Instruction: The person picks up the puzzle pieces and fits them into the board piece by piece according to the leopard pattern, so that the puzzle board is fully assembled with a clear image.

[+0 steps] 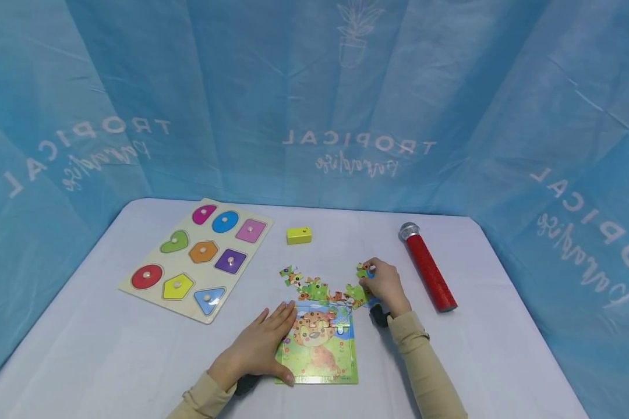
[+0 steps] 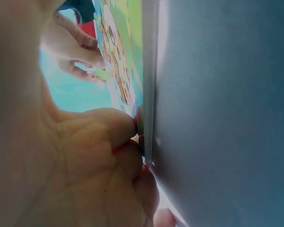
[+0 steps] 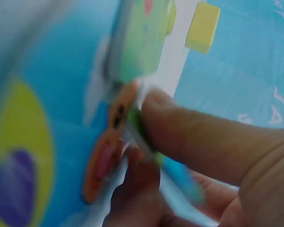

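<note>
A jigsaw board (image 1: 317, 380) with a spotted cartoon leopard cub lies near the front of the table, its lower part filled in. My left hand (image 1: 259, 346) rests on the board's left side with fingers stretched out; in the left wrist view the fingers touch its edge. Loose jigsaw pieces (image 1: 314, 289) are strewn along and beyond the far edge. At the right end of these, my right hand (image 1: 387, 286) pinches a jigsaw piece (image 3: 106, 151) between thumb and finger. That piece is blurred in the right wrist view, and its outline is partly hidden.
A peg board (image 1: 154, 295) with coloured shapes lies on the left. At the back stands a small yellow block (image 1: 299, 235). A red toy microphone (image 1: 431, 270) lies to the right of my right hand. Blue printed curtains (image 1: 314, 87) enclose the white table (image 1: 84, 349).
</note>
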### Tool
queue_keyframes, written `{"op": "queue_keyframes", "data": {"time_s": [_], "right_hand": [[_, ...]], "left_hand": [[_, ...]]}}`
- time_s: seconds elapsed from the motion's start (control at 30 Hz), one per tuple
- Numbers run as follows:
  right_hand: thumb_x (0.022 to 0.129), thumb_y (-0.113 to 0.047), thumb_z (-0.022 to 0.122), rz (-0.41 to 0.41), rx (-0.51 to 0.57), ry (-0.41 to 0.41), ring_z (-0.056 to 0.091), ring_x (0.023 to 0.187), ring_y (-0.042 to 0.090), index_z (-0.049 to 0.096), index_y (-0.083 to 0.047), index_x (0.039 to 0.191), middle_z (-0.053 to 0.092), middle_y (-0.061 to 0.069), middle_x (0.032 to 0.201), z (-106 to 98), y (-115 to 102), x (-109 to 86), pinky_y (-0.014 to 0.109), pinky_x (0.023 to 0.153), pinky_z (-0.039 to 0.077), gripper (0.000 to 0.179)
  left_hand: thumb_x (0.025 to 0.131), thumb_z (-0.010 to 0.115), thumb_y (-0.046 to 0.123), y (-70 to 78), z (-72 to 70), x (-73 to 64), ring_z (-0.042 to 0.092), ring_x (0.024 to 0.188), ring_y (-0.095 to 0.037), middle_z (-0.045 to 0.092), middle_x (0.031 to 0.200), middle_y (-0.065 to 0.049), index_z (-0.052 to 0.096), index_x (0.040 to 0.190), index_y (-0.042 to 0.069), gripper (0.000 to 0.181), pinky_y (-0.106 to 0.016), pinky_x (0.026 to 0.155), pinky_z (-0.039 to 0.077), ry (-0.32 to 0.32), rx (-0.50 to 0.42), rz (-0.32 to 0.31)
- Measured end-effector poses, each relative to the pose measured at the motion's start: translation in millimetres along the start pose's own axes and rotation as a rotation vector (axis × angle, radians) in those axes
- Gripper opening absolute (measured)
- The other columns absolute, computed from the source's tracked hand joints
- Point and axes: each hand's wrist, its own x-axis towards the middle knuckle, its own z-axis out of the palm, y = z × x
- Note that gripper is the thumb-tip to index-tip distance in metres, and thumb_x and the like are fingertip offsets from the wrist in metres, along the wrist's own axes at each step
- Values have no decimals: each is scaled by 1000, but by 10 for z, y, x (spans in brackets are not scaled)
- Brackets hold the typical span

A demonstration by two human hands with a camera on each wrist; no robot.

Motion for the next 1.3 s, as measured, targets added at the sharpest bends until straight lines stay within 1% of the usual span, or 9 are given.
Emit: {"op": "queue_keyframes", "data": {"time_s": [0.23,0.43,0.57,0.73,0.83,0.93,1.1,1.23,1.3], "right_hand": [[92,-16,64,35,114,-101,59,81,22,53,-3,135,63,19,116,-63,14,-17,27,64,51,46],[91,-13,64,-2,172,-139,57,71,19,55,-8,133,61,17,105,-61,-7,-20,25,58,48,43],[87,-9,69,-36,231,-175,58,67,17,60,-11,126,59,17,101,-70,-31,-64,26,58,52,40],[87,-7,70,-124,349,-323,63,64,13,62,-1,112,65,11,84,-115,-36,-204,31,61,58,27],[93,-10,63,-149,439,-427,66,62,12,60,4,111,69,11,84,-98,-39,-329,32,61,59,22],[96,-11,59,-147,478,-476,65,55,11,59,5,113,68,13,83,-25,-22,-489,31,55,58,24],[93,-8,61,-181,421,-452,60,44,12,60,-1,117,64,10,77,91,35,-746,30,42,51,25],[86,-9,70,-203,348,-366,55,46,10,63,-5,100,61,4,73,152,51,-848,25,42,46,16],[81,-10,75,-215,314,-315,52,51,8,62,-6,91,59,2,71,179,45,-860,21,46,44,16]], "left_hand": [[56,83,62,-2,7,7,20,149,-36,21,160,-18,27,150,-3,127,-58,118,21,-2,-5,-2],[55,82,63,-8,15,9,19,149,-36,21,161,-18,27,151,-2,128,-58,118,20,-6,-10,-7],[56,82,64,-10,19,7,18,149,-36,20,161,-18,27,151,-2,128,-58,118,20,-10,-11,-7],[56,81,65,-25,36,17,18,150,-35,19,161,-16,26,151,-1,128,-58,119,20,-13,-3,-8],[55,81,65,-30,40,20,18,150,-35,19,161,-16,26,151,-1,129,-58,119,20,-11,2,-9],[55,81,65,-22,32,17,18,149,-35,20,161,-16,27,151,-1,129,-58,118,20,-10,3,-7],[55,82,63,-13,20,13,18,149,-36,20,161,-17,27,151,-1,128,-58,118,20,-9,-2,-10],[56,82,63,-16,20,13,18,150,-35,19,161,-16,27,151,-1,128,-58,119,20,-13,-7,-13],[56,82,63,-18,21,14,17,150,-35,19,161,-16,26,151,-1,128,-58,119,20,-15,-8,-14]]}}
